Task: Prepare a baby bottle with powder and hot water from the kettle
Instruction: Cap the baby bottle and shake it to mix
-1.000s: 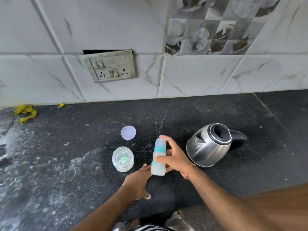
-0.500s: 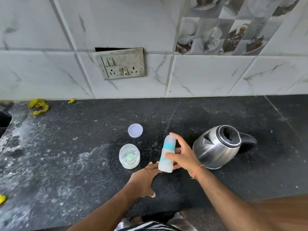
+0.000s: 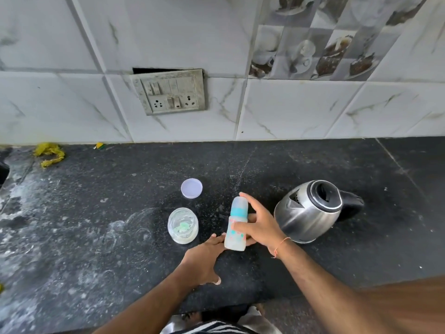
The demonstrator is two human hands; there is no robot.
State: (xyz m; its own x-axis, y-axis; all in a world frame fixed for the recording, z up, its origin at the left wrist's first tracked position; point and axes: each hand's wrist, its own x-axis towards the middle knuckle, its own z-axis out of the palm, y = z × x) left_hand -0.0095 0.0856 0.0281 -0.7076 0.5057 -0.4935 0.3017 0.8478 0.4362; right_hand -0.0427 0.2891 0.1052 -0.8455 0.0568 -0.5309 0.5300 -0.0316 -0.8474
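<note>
While right hand [image 3: 258,225] grips it, capped baby bottle [image 3: 236,225] upright: translucent, teal collar; left hand [image 3: 204,257] flat, empty.

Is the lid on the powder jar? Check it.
No: the powder jar stands open, and its lid lies apart behind it on the counter.

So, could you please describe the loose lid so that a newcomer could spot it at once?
On the black countertop, find the steel kettle. Left of it stands a clear open jar; just behind that lies the lid, a flat pale lilac disc, alone.
</note>
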